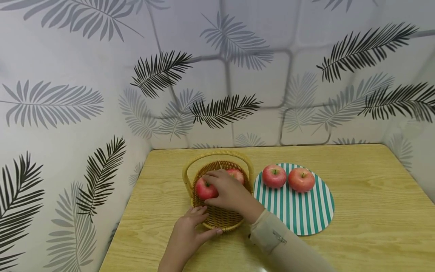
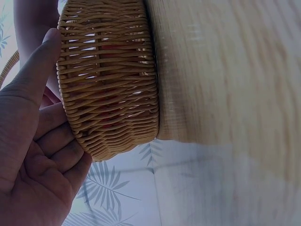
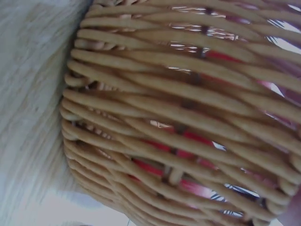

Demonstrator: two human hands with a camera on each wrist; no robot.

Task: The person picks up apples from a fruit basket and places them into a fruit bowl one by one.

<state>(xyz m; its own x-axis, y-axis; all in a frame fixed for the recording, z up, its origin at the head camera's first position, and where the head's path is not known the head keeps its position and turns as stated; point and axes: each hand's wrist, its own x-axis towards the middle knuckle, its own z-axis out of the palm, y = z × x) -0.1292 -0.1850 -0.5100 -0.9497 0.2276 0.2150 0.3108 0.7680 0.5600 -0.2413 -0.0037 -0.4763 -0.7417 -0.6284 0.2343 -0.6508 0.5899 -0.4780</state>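
A wicker basket [image 1: 224, 219] with an arched handle stands on the table, seen close up in both wrist views. My right hand [image 1: 229, 190] reaches into it and grips a red apple [image 1: 205, 190] at its left side. Behind that hand lies another apple [image 1: 236, 175] in the basket, partly covered. At the near left of the basket my left hand [image 1: 187, 232] rests against the rim, thumb and fingers spread apart along it. In the left wrist view the thumb of the left hand [image 2: 35, 141] touches the rim.
Right of the basket lies a round green-and-white striped mat [image 1: 299, 215]. Near its far edge sit a red apple [image 1: 273, 176] and a paler red apple [image 1: 301, 180], side by side. A leaf-patterned wall [image 1: 251, 87] borders the wooden table [image 1: 367, 196] at the back and left.
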